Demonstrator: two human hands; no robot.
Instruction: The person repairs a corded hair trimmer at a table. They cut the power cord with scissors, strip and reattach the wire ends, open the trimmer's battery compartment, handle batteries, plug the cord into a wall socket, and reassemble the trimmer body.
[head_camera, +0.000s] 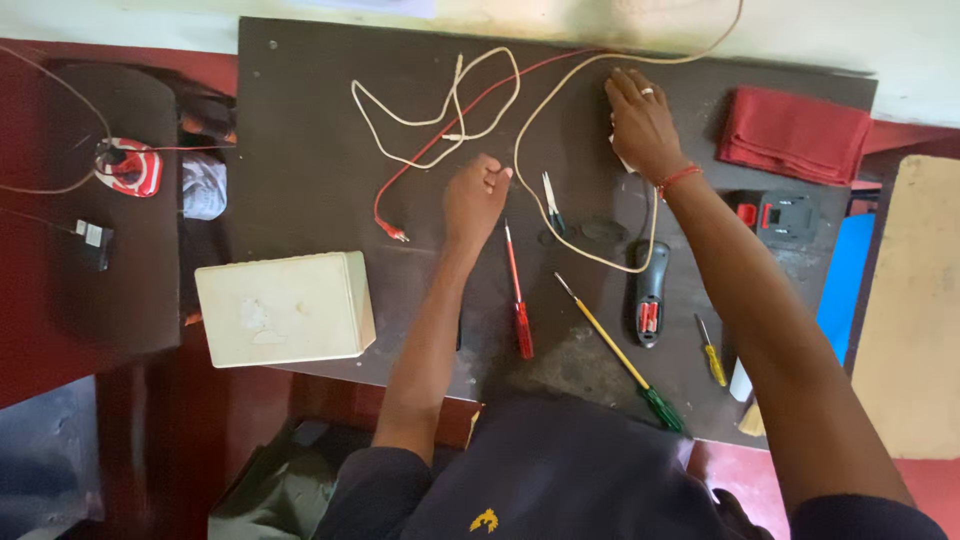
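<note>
**Two hands on the cables, three screwdrivers laid out**

We look down on a dark brown rectangular board (300, 150) that serves as our worktop. Our left hand (475, 198) is curled into a loose fist, its fingertips pinching the cream-coloured thin cable (530, 130) where it loops across the middle of the board. Our right hand (640, 125) lies flat with the fingers together, pressing down on a small white scrap (622, 155) near the far edge; a silver ring sits on one finger and a red thread band (678, 180) circles the wrist.

We count two more loose leads: one white thin wire (400, 120) coiled in loops, and one red thin wire (440, 140) that ends in a small clip (395, 233) left of the fist.

We count three screwdrivers, all lying on the board: one red-handled screwdriver (518, 300) just below the left hand, one long screwdriver with a yellow shaft and green handle (625, 360), and one short yellow-handled screwdriver (711, 355) nearer the right forearm. Between them lies one black handheld tool with red buttons (648, 295), and one pair of small black-handled cutters (551, 200) rests just beside the fist.

One cream rectangular plastic box (285, 308) stands at the near left corner, and one folded red cloth (795, 135) lies at the far right.
</note>
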